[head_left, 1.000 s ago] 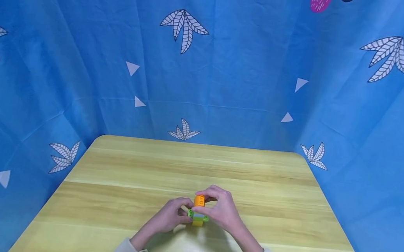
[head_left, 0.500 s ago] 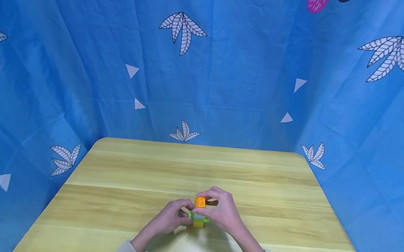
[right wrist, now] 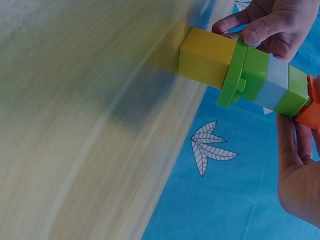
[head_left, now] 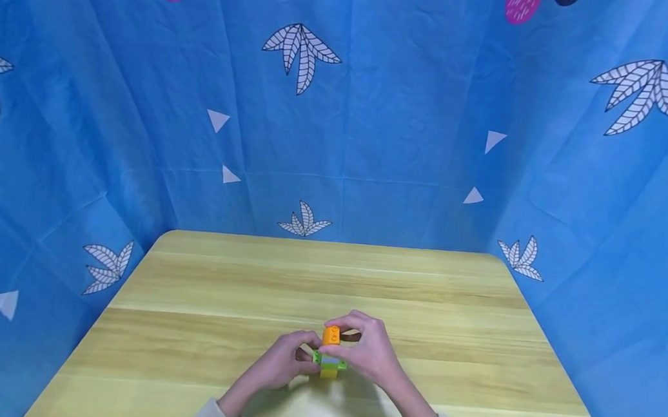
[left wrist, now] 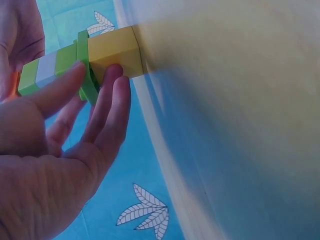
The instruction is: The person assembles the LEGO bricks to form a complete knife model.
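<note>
A stack of toy building bricks stands upright on the table between both hands. Its base is a yellow block (right wrist: 206,56), topped by a wider green plate (right wrist: 232,77). Above these come a green brick (right wrist: 255,67), a pale blue-grey brick (right wrist: 274,82) and another green brick (right wrist: 292,94). At the top is an orange brick (head_left: 331,335), slightly tilted in the right wrist view, with a green stud showing beneath it. My right hand (head_left: 367,350) pinches the orange brick between thumb and fingers. My left hand (head_left: 284,360) steadies the stack around the green plate, its thumb on the plate's side.
The wood-grain table (head_left: 236,279) spreads around the stack on all sides. Blue cloth (head_left: 410,110) printed with white leaves and triangles hangs behind the table and along its left and right edges.
The head view has shifted very slightly, so everything sits a little lower in it. Both hands keep their hold, and the bricks show no clear movement.
</note>
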The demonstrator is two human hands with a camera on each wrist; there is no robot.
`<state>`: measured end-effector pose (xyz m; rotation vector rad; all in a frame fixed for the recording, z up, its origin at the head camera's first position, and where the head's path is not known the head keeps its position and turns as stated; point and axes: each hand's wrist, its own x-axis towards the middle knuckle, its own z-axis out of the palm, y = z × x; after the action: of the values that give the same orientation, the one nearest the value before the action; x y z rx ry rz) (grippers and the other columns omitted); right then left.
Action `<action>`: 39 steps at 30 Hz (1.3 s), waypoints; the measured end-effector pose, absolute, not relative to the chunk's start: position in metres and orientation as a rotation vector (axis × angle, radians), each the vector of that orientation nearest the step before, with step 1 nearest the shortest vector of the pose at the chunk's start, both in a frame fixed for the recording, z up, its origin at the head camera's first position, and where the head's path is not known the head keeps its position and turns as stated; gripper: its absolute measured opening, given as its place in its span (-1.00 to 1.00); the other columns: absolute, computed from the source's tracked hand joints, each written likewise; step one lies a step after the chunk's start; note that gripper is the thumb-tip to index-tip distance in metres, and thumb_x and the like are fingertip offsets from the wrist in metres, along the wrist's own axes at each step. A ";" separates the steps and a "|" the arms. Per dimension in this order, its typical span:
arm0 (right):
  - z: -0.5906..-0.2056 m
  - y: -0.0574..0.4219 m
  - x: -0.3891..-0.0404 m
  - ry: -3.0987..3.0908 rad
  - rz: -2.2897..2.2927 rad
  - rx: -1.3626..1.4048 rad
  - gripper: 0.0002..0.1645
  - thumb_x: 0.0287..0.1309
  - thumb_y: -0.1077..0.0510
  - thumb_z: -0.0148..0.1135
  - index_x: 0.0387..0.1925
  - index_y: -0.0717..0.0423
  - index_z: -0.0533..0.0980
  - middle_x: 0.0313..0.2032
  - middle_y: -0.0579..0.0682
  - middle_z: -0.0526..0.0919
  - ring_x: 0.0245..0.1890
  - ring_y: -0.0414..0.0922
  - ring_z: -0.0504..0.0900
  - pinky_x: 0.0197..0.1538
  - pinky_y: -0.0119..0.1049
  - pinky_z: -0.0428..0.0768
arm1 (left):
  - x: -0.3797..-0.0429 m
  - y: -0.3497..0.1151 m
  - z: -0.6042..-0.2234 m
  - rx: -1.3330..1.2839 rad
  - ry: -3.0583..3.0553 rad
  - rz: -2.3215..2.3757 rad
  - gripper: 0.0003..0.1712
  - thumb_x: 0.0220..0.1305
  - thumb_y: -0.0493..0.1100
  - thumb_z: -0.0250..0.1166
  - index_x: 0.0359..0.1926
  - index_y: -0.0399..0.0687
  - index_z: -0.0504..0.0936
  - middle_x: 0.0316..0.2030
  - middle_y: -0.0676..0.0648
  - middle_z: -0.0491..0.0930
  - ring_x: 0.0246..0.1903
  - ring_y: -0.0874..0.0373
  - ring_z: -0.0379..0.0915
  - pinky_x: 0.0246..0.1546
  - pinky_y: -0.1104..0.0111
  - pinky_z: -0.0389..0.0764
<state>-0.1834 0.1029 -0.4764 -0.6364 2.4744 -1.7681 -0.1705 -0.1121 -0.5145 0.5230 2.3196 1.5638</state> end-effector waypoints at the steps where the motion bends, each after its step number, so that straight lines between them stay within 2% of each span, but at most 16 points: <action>1: -0.477 0.103 -0.183 2.477 -1.768 -0.641 -0.58 -0.09 0.11 0.69 -0.11 -0.03 0.76 -0.23 -0.12 0.73 -0.13 -0.01 0.75 -0.08 -0.35 0.78 | -0.170 -0.112 -0.515 0.520 2.319 1.561 -0.71 0.22 -0.36 0.46 -0.06 -0.06 0.66 0.08 -0.18 0.62 -0.12 -0.01 0.72 -0.14 0.33 0.79; 8: -0.476 0.103 -0.183 2.485 -1.760 -0.626 -0.58 -0.06 0.09 0.68 -0.09 0.00 0.76 -0.24 -0.07 0.73 -0.12 0.01 0.75 -0.09 -0.39 0.77 | -0.171 -0.111 -0.516 0.499 2.339 1.536 -0.71 0.22 -0.35 0.46 -0.06 -0.01 0.67 0.07 -0.17 0.62 -0.11 0.02 0.71 -0.15 0.36 0.78; 14: -0.480 0.102 -0.183 2.495 -1.788 -0.606 -0.57 -0.03 0.08 0.66 -0.08 0.07 0.75 -0.26 0.01 0.71 -0.17 -0.02 0.78 -0.11 -0.38 0.78 | -0.171 -0.113 -0.514 0.513 2.335 1.540 -0.68 0.22 -0.36 0.45 -0.02 -0.06 0.67 0.07 -0.20 0.61 -0.12 0.03 0.71 -0.15 0.36 0.78; 20: -0.483 0.102 -0.183 2.521 -1.776 -0.637 -0.55 -0.03 0.05 0.66 -0.07 0.08 0.74 -0.24 -0.04 0.71 -0.19 -0.06 0.79 -0.12 -0.41 0.77 | -0.172 -0.113 -0.513 0.523 2.332 1.548 -0.68 0.20 -0.37 0.46 -0.03 -0.08 0.66 0.07 -0.21 0.61 -0.12 -0.01 0.72 -0.15 0.35 0.79; 29: -0.483 0.105 -0.182 2.584 -1.706 -0.786 -0.55 -0.02 0.04 0.65 -0.06 0.03 0.74 -0.27 -0.11 0.69 -0.25 -0.17 0.77 -0.11 -0.36 0.78 | -0.172 -0.113 -0.515 0.496 2.325 1.529 -0.68 0.19 -0.37 0.47 -0.06 -0.03 0.67 0.11 -0.20 0.60 -0.13 0.08 0.71 -0.14 0.38 0.77; 35: -0.485 0.105 -0.181 2.623 -1.704 -0.853 -0.53 -0.02 -0.01 0.64 -0.05 0.04 0.74 -0.29 -0.11 0.66 -0.25 -0.10 0.77 -0.11 -0.33 0.79 | -0.172 -0.114 -0.514 0.514 2.332 1.527 -0.68 0.19 -0.35 0.48 -0.04 -0.05 0.67 0.11 -0.22 0.60 -0.11 0.01 0.71 -0.13 0.33 0.78; 39: -0.485 0.104 -0.180 2.668 -1.688 -0.897 -0.53 -0.03 0.00 0.65 -0.06 0.05 0.74 -0.31 -0.13 0.64 -0.26 -0.13 0.77 -0.12 -0.29 0.80 | -0.172 -0.113 -0.514 0.516 2.317 1.552 -0.69 0.20 -0.35 0.47 -0.04 -0.05 0.67 0.11 -0.21 0.61 -0.11 -0.01 0.71 -0.13 0.31 0.79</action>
<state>-0.1799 0.1044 -0.4851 -0.8967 2.6681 -1.6879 -0.1720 -0.1135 -0.5143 0.5161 2.3166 1.5523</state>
